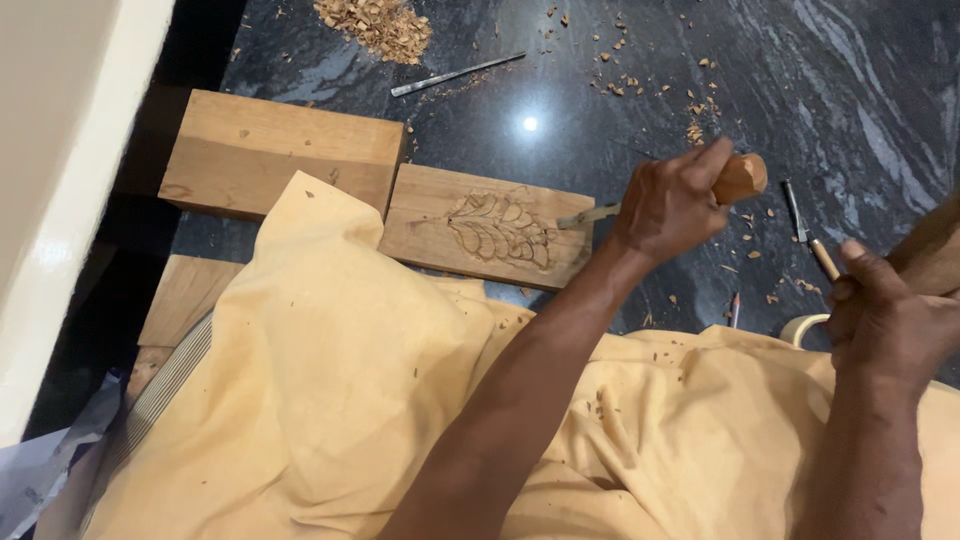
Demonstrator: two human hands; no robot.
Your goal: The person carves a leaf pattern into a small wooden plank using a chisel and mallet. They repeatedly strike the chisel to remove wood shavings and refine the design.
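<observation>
You're mid-carve here, I'd say. Your left hand [670, 205] has its fingers wrapped tight round the wooden handle of the chisel [735, 180], and the blade's tip sits right at the right end of the carved board [490, 228], touching the edge of the leaf pattern. The board lies flat on the floor just past your knees, with the yellow cloth [330, 400] on your lap covering its near left corner.

Your right hand [885, 320] is off to the near right. Its fingers are curled in with the thumb up, maybe round a brown wooden handle at the frame's edge, but it's cut off, so I can't tell.

The next cut probably calls for a steady, low blade angle so the leaf lobes don't get nicked.

The floor [850, 90] is dark polished stone with a lamp's glare on it and wood chips [375, 25] piled at the far side. A thicker block [280, 150] sits left of the board, a slim metal tool [455, 75] lies far, and another tool [805, 225] lies right. A white wall [60, 200] runs along the left.
</observation>
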